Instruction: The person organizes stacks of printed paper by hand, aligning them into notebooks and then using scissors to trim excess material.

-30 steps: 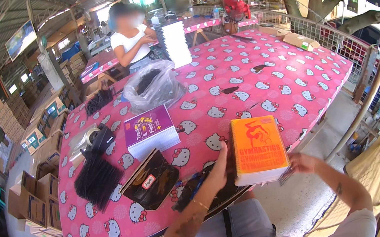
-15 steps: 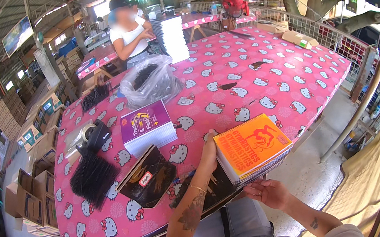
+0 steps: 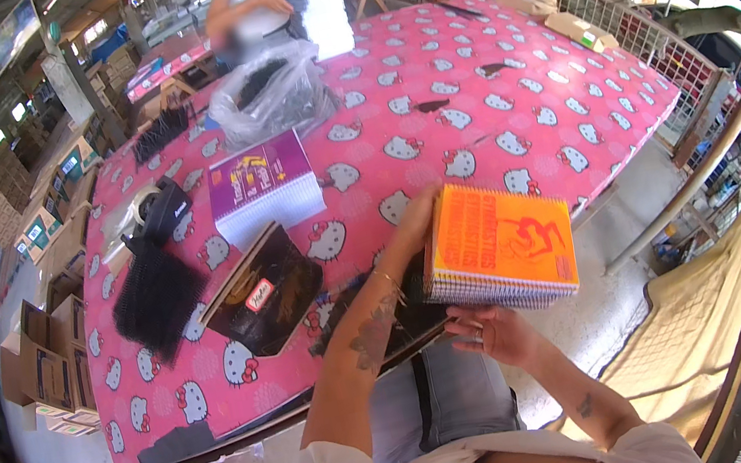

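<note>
A stack of orange-covered spiral-bound notebooks (image 3: 503, 243) lies at the near right edge of the table, its coil bindings showing along the near side. My left hand (image 3: 422, 214) grips the stack at its far left corner, and part of the fingers is hidden behind it. Just under the near side is my right hand (image 3: 495, 332), palm turned up and fingers apart, close to the coils. To the left, a dark folded piece with a small label (image 3: 267, 291) stands on the table. Beyond it sits a stack of purple-covered spiral notebooks (image 3: 264, 189).
Black bristle-like bundles (image 3: 160, 300) and a tape dispenser (image 3: 163, 208) lie on the left of the pink patterned table (image 3: 414, 139). Farther back are a clear plastic bag (image 3: 273, 100) with dark contents, a tall paper stack (image 3: 320, 14) and a person (image 3: 251, 4). Cardboard boxes (image 3: 51, 357) stand leftward.
The orange notebook stack has turned clockwise, so its coil side faces me more squarely. My left hand has moved with its corner. The view has tilted downward.
</note>
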Demonstrator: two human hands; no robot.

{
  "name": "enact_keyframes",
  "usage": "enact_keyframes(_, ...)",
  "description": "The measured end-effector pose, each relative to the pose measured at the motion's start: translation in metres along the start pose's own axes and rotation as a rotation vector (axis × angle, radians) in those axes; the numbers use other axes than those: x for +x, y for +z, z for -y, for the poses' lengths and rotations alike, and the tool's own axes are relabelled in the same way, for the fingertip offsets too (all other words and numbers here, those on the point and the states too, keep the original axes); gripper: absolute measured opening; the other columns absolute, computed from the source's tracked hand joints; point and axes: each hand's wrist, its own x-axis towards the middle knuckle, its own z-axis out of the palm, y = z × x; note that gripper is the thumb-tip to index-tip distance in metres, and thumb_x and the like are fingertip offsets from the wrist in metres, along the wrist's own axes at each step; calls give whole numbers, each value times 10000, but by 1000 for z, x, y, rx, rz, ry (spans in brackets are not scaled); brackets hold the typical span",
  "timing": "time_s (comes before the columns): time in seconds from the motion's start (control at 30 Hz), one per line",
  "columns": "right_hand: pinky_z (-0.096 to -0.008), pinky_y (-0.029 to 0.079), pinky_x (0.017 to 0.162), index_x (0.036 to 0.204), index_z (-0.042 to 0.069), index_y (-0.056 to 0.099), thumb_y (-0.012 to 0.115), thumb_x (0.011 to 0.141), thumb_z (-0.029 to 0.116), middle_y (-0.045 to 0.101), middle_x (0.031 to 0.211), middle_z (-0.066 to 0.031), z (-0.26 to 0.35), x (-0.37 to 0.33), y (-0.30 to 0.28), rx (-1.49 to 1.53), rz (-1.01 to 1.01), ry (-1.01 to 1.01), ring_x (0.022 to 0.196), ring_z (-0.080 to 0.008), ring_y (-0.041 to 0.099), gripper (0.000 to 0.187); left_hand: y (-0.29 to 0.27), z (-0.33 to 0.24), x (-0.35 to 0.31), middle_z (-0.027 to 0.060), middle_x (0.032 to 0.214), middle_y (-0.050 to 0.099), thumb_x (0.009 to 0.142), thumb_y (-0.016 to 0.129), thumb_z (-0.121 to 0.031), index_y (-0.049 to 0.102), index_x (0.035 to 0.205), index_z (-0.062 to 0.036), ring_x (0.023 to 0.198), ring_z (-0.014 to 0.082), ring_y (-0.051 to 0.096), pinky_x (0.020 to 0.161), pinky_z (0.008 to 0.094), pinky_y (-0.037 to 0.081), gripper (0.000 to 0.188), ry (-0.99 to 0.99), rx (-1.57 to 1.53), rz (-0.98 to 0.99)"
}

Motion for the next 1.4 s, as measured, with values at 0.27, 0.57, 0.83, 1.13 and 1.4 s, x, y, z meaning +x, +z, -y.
enact_keyframes(0.27, -492, 477, 1052, 1357, 26, 549, 534, 980, 231, 611, 1372, -142, -3, -1, -5, 65, 32, -90, 1239, -289, 609, 429, -19, -27, -38, 122, 1003, 708, 1026, 475, -423, 675, 1083, 9, 881, 184, 670, 774, 354, 535, 478, 54, 318, -314)
enact_keyframes(0.57, -614, 421, 1054, 1442, 78, 469, 443, 991, 603, 562, 1400, -140, 41, -50, -155, 284, -347, -399, 1284, -359, 546, 693, 33, -22, -127, 150, 1297, 631, 993, 425, -671, 545, 1384, -3, 1186, 252, 621, 969, 413, 516, 783, -44, 405, -92)
enact_keyframes(0.83, -532, 436, 1039, 1499, 171, 430, 533, 902, 654, 537, 1452, -54, 87, -70, -36, -159, -145, -368, 1324, -275, 515, 775, 53, -29, -130, 128, 1381, 579, 955, 658, -397, 411, 1483, 3, 1266, 192, 567, 1069, 343, 440, 707, -37, 215, 168)
enact_keyframes(1.13, -488, 445, 1051, 1457, 128, 457, 630, 855, 531, 551, 1426, -51, 65, -98, 0, -135, -259, -671, 1306, -256, 534, 745, 78, -70, -132, 122, 1269, 651, 897, 699, -329, 543, 1371, 17, 1173, 191, 617, 1010, 343, 466, 607, -58, 278, 258)
enact_keyframes(1.4, -467, 472, 1001, 1447, 124, 481, 572, 875, 572, 588, 1396, -62, 96, 5, 10, -216, -206, -422, 1276, -246, 561, 733, -4, -93, -82, 71, 1251, 671, 905, 713, -373, 593, 1322, -33, 1119, 158, 658, 926, 309, 527, 551, -193, 210, 137)
